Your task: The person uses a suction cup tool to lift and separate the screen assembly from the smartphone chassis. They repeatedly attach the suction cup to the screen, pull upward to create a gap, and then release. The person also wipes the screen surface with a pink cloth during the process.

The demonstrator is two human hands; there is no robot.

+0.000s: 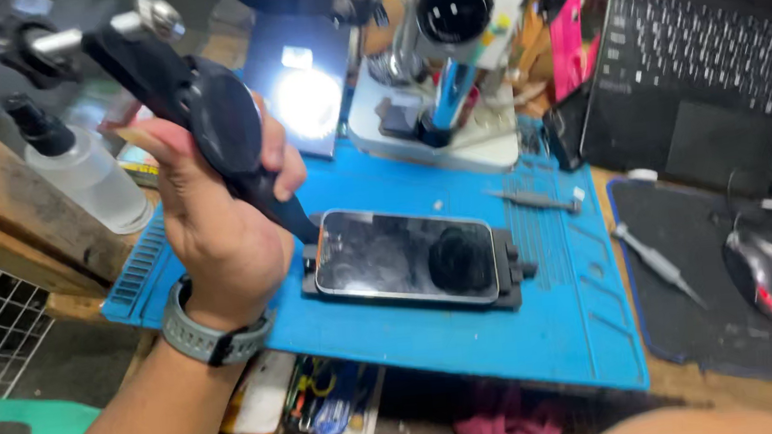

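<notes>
Left hand [219, 218] up over the near-left corner of the blue work mat [470, 331], fingers wrapped tight around the black handle of a hot-air tool [200, 112], thumb pressed along its side, a grey wristwatch [215, 334] on the wrist. That tool runs up and to the left, its metal end pointing away toward the top-left of the bench, while its lower end reaches down to the edge of the black holder [512, 271]. Clamped flat in that holder, right in the middle of the mat, lies a smartphone [403, 257], dark glass facing up. Just beyond it on the mat lies a slim metal tool [533, 199], and behind that stands a microscope [445, 44] on its white base, a bright lamp glare beside it. Clear bottle with a black cap [84, 164] sits to the left on the wooden bench. Off to the right, a black laptop [698, 59], a dark pad carrying a screwdriver [658, 263] and a black mouse [763, 272]. Right hand is out of shot.
</notes>
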